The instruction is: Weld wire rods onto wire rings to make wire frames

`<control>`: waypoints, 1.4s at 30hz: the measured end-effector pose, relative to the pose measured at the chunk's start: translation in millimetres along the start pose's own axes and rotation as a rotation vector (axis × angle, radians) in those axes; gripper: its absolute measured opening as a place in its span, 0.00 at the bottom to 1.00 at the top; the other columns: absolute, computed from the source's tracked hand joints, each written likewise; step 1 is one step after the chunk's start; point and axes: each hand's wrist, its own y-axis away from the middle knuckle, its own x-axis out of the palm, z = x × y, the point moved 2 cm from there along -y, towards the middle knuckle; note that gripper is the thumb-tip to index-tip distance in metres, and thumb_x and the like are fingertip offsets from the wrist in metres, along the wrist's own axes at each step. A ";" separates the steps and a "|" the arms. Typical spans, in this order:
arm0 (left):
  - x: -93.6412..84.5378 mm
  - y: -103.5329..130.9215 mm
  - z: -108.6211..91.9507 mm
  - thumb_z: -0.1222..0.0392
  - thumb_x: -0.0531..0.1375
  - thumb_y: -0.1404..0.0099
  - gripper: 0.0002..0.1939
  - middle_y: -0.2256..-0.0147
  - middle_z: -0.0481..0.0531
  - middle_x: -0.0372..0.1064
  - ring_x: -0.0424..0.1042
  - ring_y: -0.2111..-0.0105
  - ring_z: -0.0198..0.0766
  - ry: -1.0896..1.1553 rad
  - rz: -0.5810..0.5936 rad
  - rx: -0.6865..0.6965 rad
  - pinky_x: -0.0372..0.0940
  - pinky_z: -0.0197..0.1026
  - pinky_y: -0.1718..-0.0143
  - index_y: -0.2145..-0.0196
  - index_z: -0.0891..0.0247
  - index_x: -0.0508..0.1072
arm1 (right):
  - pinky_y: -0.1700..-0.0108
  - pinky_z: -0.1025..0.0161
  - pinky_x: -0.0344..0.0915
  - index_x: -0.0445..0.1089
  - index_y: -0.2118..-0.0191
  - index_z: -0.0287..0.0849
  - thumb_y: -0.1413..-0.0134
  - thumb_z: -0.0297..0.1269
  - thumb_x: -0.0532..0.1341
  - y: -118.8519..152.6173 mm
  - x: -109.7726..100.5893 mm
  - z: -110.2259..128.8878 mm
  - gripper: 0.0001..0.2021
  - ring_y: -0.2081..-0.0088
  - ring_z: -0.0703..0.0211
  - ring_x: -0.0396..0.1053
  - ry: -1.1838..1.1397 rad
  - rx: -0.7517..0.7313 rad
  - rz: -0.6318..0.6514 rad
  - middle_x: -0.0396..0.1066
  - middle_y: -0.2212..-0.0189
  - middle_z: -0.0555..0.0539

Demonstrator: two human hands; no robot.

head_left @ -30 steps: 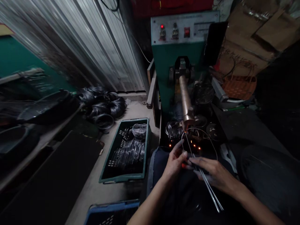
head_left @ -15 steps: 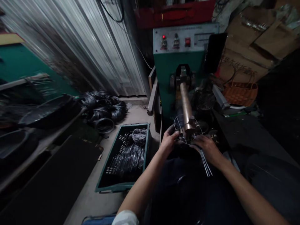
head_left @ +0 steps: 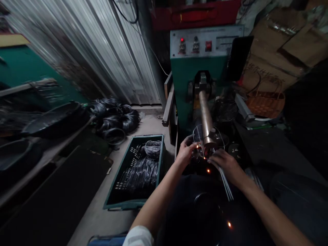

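Note:
A green welding machine [head_left: 191,73] stands ahead, and a copper-coloured electrode arm [head_left: 205,118] reaches from it toward me. A wire ring [head_left: 196,132] sits around the tip of that arm. My left hand [head_left: 186,152] grips the ring's left side just below the tip. My right hand [head_left: 226,165] holds a bundle of straight wire rods [head_left: 226,182] that trail back over my lap. Orange sparks [head_left: 208,170] glow between the two hands, and one more falls near my lap.
A green crate [head_left: 156,171] with finished wire pieces lies on the floor to my left. Black wire coils [head_left: 115,118] are piled by the corrugated metal wall. Dark pans sit on a low bench at far left. A small fan [head_left: 225,110] and cardboard stand right of the machine.
Both hands moved forward from my lap to the tip of the electrode arm, carrying the ring and rods. Sparks had died out half a second ago and are flying again now.

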 end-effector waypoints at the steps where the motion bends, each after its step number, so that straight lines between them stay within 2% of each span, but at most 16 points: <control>1: -1.0 6.6 0.8 0.59 0.70 0.53 0.30 0.65 0.54 0.73 0.72 0.73 0.36 -0.018 0.003 -0.004 0.68 0.37 0.75 0.52 0.64 0.70 | 0.59 0.56 0.69 0.70 0.62 0.44 0.36 0.34 0.55 6.5 -0.9 11.3 0.07 0.60 0.53 0.69 -0.004 0.017 0.027 0.70 0.66 0.44; 5: -15.9 48.0 16.8 0.51 0.69 0.51 0.22 0.75 0.53 0.72 0.67 0.80 0.30 -0.162 -0.017 -0.093 0.61 0.32 0.79 0.63 0.69 0.74 | 0.62 0.61 0.72 0.71 0.58 0.45 0.36 0.33 0.52 42.8 -10.2 56.5 0.10 0.61 0.56 0.71 -0.189 0.058 0.158 0.71 0.63 0.44; 8: -26.9 86.2 31.8 0.46 0.66 0.47 0.20 0.82 0.49 0.67 0.58 0.86 0.26 -0.270 -0.044 -0.134 0.52 0.30 0.84 0.70 0.68 0.72 | 0.56 0.62 0.72 0.71 0.54 0.47 0.37 0.34 0.53 73.6 -19.3 68.7 0.12 0.57 0.57 0.73 -0.372 0.150 0.121 0.73 0.56 0.45; 11: -28.6 117.4 40.6 0.45 0.65 0.45 0.19 0.83 0.47 0.65 0.58 0.86 0.27 -0.273 -0.037 -0.161 0.51 0.30 0.85 0.73 0.66 0.68 | 0.55 0.60 0.71 0.71 0.53 0.47 0.40 0.40 0.58 101.6 -22.1 61.9 0.11 0.59 0.54 0.74 -0.457 0.454 -0.011 0.75 0.60 0.46; 13: -27.2 130.7 43.6 0.47 0.65 0.45 0.18 0.83 0.47 0.65 0.59 0.85 0.28 -0.261 -0.019 -0.164 0.53 0.30 0.83 0.73 0.66 0.68 | 0.62 0.61 0.72 0.69 0.55 0.44 0.44 0.44 0.62 114.9 -20.0 57.9 0.14 0.67 0.55 0.75 -0.552 0.685 -0.073 0.76 0.67 0.47; 15: -27.0 138.8 45.7 0.48 0.65 0.44 0.18 0.82 0.48 0.66 0.60 0.84 0.28 -0.270 -0.015 -0.164 0.54 0.30 0.82 0.74 0.66 0.67 | 0.72 0.65 0.69 0.65 0.59 0.42 0.46 0.46 0.64 120.8 -17.3 59.4 0.15 0.76 0.59 0.72 -0.706 0.825 -0.093 0.74 0.74 0.48; 20: -32.4 147.9 48.8 0.47 0.65 0.45 0.19 0.84 0.47 0.64 0.56 0.86 0.27 -0.327 -0.066 -0.203 0.50 0.30 0.84 0.75 0.66 0.67 | 0.83 0.70 0.56 0.60 0.68 0.42 0.47 0.50 0.64 118.3 -18.4 74.4 0.17 0.86 0.67 0.61 -0.914 0.881 -0.050 0.69 0.80 0.52; 25: -37.1 149.6 49.1 0.47 0.67 0.48 0.20 0.85 0.45 0.63 0.56 0.86 0.26 -0.363 -0.109 -0.207 0.49 0.30 0.84 0.76 0.66 0.68 | 0.83 0.70 0.58 0.64 0.67 0.41 0.44 0.49 0.62 118.3 -24.4 77.3 0.15 0.84 0.66 0.63 -0.882 0.836 -0.021 0.67 0.80 0.51; 27: -37.6 148.7 49.7 0.46 0.68 0.50 0.20 0.85 0.45 0.63 0.57 0.86 0.26 -0.356 -0.110 -0.220 0.50 0.30 0.84 0.77 0.66 0.68 | 0.79 0.68 0.63 0.67 0.65 0.41 0.43 0.46 0.61 115.8 -25.7 75.2 0.12 0.78 0.62 0.69 -0.791 0.702 0.059 0.71 0.76 0.48; 29: -36.3 147.9 49.0 0.46 0.68 0.50 0.20 0.85 0.45 0.63 0.57 0.86 0.27 -0.345 -0.101 -0.230 0.50 0.30 0.83 0.77 0.66 0.68 | 0.67 0.64 0.69 0.70 0.60 0.42 0.43 0.43 0.62 111.1 -25.7 74.2 0.10 0.67 0.57 0.73 -0.679 0.486 0.159 0.74 0.67 0.46; 31: -33.9 147.3 46.7 0.46 0.68 0.49 0.20 0.85 0.46 0.63 0.57 0.86 0.27 -0.337 -0.086 -0.225 0.50 0.30 0.83 0.77 0.66 0.67 | 0.57 0.62 0.68 0.71 0.55 0.45 0.43 0.41 0.62 106.7 -24.7 74.1 0.11 0.60 0.56 0.72 -0.586 0.315 0.223 0.73 0.60 0.47; 32: -32.8 147.1 45.4 0.46 0.67 0.49 0.20 0.85 0.45 0.63 0.57 0.86 0.26 -0.340 -0.079 -0.220 0.50 0.30 0.84 0.78 0.66 0.66 | 0.56 0.62 0.68 0.70 0.55 0.46 0.42 0.41 0.61 105.1 -24.1 74.0 0.10 0.59 0.57 0.72 -0.559 0.288 0.235 0.73 0.60 0.48; 34: -32.4 146.7 44.4 0.47 0.67 0.48 0.20 0.85 0.45 0.62 0.55 0.86 0.26 -0.354 -0.082 -0.217 0.49 0.30 0.84 0.78 0.65 0.66 | 0.60 0.64 0.68 0.69 0.59 0.46 0.40 0.42 0.60 104.1 -23.2 72.1 0.07 0.64 0.60 0.71 -0.532 0.365 0.211 0.72 0.65 0.50; 36: -35.3 146.0 46.6 0.46 0.67 0.48 0.20 0.85 0.45 0.62 0.55 0.87 0.26 -0.367 -0.099 -0.220 0.48 0.30 0.85 0.77 0.65 0.66 | 0.68 0.66 0.66 0.66 0.64 0.45 0.41 0.44 0.60 107.7 -22.5 67.7 0.09 0.70 0.62 0.69 -0.549 0.546 0.144 0.69 0.72 0.52; 39: -42.9 144.4 54.3 0.45 0.66 0.47 0.20 0.85 0.45 0.63 0.55 0.87 0.26 -0.385 -0.110 -0.222 0.48 0.30 0.85 0.76 0.65 0.67 | 0.78 0.69 0.61 0.60 0.59 0.46 0.46 0.49 0.63 121.5 -18.1 57.3 0.16 0.78 0.64 0.65 -0.676 0.819 0.077 0.68 0.75 0.54; 42: -46.7 142.6 60.4 0.45 0.66 0.47 0.20 0.84 0.45 0.64 0.55 0.87 0.26 -0.392 -0.105 -0.219 0.48 0.30 0.85 0.75 0.65 0.67 | 0.82 0.70 0.59 0.57 0.55 0.46 0.48 0.51 0.64 138.0 -10.2 44.7 0.22 0.81 0.66 0.63 -0.794 0.951 0.077 0.70 0.74 0.53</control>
